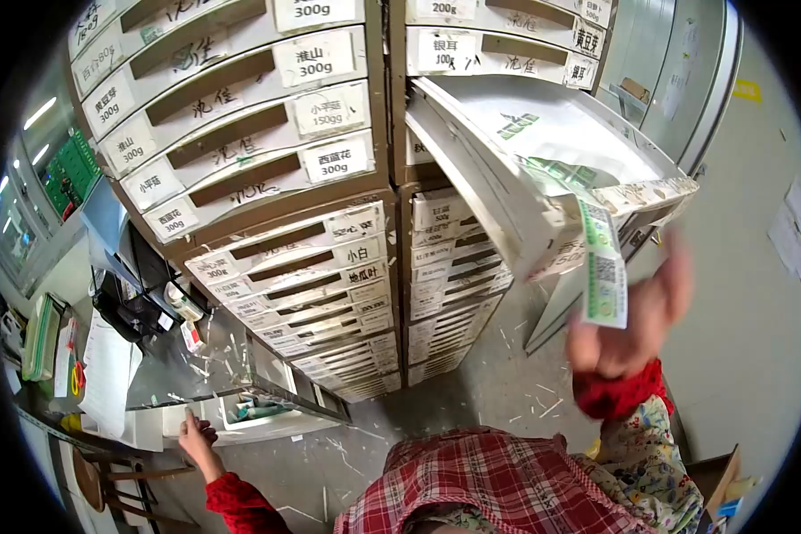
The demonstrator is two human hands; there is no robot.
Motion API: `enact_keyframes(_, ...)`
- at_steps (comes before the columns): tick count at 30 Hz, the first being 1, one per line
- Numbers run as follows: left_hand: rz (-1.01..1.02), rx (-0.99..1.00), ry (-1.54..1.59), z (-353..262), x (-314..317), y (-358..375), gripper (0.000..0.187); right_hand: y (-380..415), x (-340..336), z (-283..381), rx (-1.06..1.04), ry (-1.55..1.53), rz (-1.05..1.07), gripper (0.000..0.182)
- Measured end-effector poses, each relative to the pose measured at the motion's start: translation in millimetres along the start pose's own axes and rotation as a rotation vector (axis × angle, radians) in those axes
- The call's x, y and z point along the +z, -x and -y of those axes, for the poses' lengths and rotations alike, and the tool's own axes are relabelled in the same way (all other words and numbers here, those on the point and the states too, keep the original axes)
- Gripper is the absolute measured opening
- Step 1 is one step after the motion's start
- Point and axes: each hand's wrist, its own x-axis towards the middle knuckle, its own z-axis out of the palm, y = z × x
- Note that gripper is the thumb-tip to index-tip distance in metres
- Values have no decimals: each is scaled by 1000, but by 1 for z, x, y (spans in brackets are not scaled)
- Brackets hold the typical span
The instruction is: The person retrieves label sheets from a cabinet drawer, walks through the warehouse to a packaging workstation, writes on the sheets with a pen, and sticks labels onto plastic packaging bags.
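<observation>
A white drawer (543, 222) is pulled out of the right-hand cabinet and tilts toward me. Inside it lie green-and-white printed labels (561, 173). One label strip (603, 267) with a QR code hangs over the drawer's front edge. My right hand (627, 329), smeared by motion, is at the strip's lower end; whether its fingers grip the strip cannot be made out. My left hand (199, 439) is low on the left by the desk edge, loosely curled with the thumb apart, and nothing shows in it.
Closed label-marked drawers (240, 116) fill the tall cabinet ahead. On the left, a desk (173, 356) bears papers (111, 369), red-handled scissors (77, 378) and a black organizer (120, 303). A wooden stool (93, 481) stands below. Paper scraps (552, 408) litter the floor.
</observation>
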Motion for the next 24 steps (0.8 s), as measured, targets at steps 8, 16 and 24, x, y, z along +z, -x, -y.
enact_keyframes(8, 257, 22, -93, 60, 132, 167, 25, -9, 105, -102, 62, 242, 130, 65)
enact_keyframes(16, 681, -80, -150, 53, 248, 297, 22, 2, 163, -130, 58, 261, 166, 67)
enact_keyframes(24, 890, -124, 19, 10, 363, 321, 21, 7, 119, -119, -15, 86, 246, 63)
